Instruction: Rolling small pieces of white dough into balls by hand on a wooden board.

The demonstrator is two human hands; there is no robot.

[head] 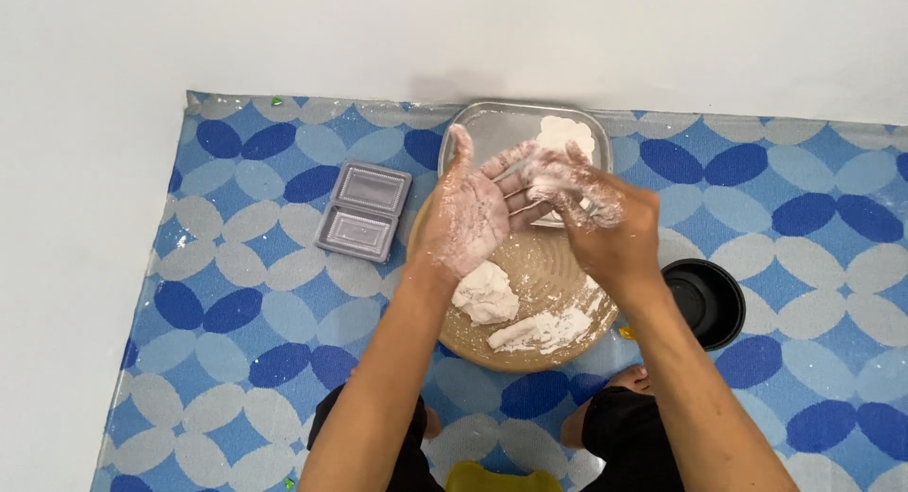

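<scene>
Floury right hand [591, 208] rubs open left hand [470, 213] above dough [484, 293].

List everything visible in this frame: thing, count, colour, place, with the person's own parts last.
mat: one, blue with grey and dark blue ovals, on the white floor.
round board: one, tan, floured, mat centre.
dough lumps: two, white, on the board.
metal tray: one, silver, behind the board.
dough piece: one, white, in the tray.
plastic container: one, grey, two compartments, left of the board.
bowl: one, black, right of the board.
left hand: floured, palm open, above the board.
right hand: floured, fingers rubbing the left hand's fingers.
</scene>
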